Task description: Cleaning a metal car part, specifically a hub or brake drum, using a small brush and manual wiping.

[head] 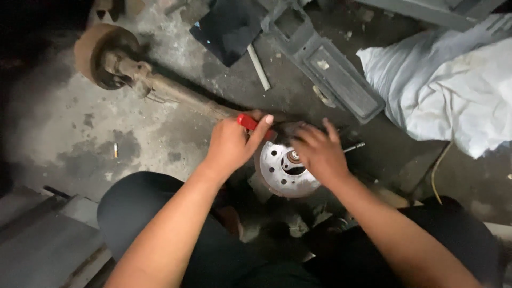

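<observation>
Two hands, left hand (230, 145) gripping red-handled tool (247, 122), round metal hub (281, 169)

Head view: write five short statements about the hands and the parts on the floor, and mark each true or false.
1. The left hand holds a red-handled tool. True.
2. The right hand rests on the round metal hub disc. True.
3. The white sack lies at the left of the view. False: it lies at the upper right.
4. The long rusty axle ends in a round drum at the upper left. True.
5. Both hands are lifted clear of the disc, holding nothing. False: both are at the disc, and the left grips the tool.
</observation>
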